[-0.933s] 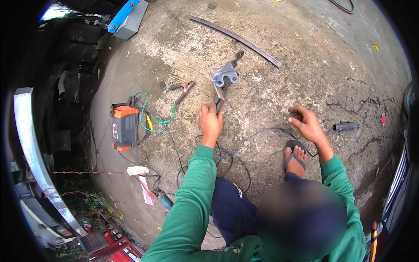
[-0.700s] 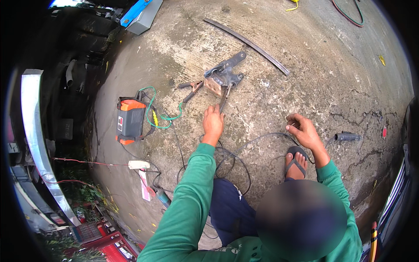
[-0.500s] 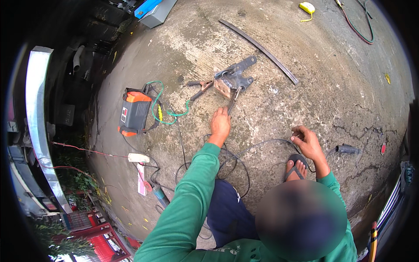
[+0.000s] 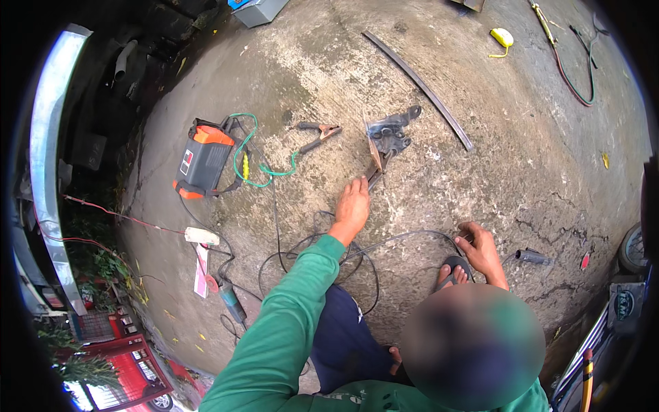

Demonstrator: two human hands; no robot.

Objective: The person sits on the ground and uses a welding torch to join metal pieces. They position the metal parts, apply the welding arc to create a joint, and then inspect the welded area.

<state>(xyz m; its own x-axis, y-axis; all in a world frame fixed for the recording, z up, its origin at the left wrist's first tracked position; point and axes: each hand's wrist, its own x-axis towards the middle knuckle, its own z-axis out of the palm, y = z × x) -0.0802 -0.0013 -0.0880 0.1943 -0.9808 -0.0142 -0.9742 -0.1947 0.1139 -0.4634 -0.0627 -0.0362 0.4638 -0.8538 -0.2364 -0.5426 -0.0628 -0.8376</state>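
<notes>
My left hand is closed on the dark handle of a pliers-like tool, whose far end meets a dark steel bracket assembly with bolted lugs and a rusty plate on the concrete. A clamp with copper-coloured jaws and a green lead lies left of it. My right hand hangs low above my sandalled foot, fingers curled; what they hold, if anything, I cannot make out. A black cylindrical object lies to its right.
An orange-and-black welder sits at left among cables, with a white power strip and teal angle grinder below. A flat steel bar lies ahead. A yellow tape measure and torch hoses lie at top right. Sheet metal stands far left.
My left hand has turned the bracket assembly over, showing different faces, and still grips the tool. My right hand stays curled. The whole view has shifted, bringing more at the top right into sight.
</notes>
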